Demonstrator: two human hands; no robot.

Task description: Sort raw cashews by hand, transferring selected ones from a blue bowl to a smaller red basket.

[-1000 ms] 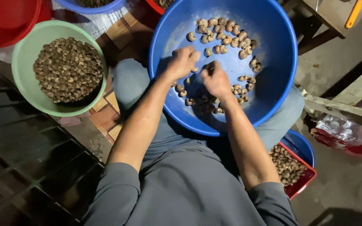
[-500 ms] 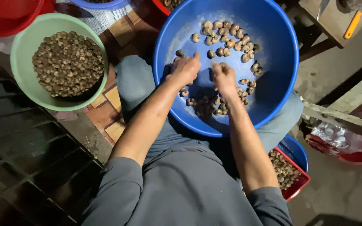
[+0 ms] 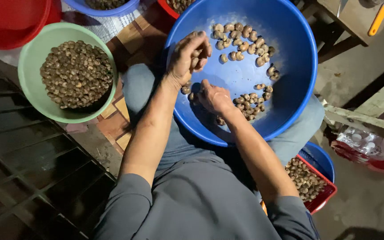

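Head view looks straight down on 2 bare hands working in a big blue basin that rests across the person's knees. Left hand is raised over the basin's left side, fingers curled shut around a few pale nuts, some showing between the fingers. Right hand lies lower, knuckles up, fingertips pressed down among the nuts at the basin's near side; whether it pinches one I cannot tell. Loose nuts sit in 2 patches, 1 at the far side and 1 just right of the right hand.

Left of the basin, near but apart, stands a green bowl heaped with darker nuts. A red tub fills the top left corner, and another blue bowl peeks in at the top edge. Under the right elbow a red basket holds more nuts, partly hidden by the arm. A dark metal grate covers the lower left.
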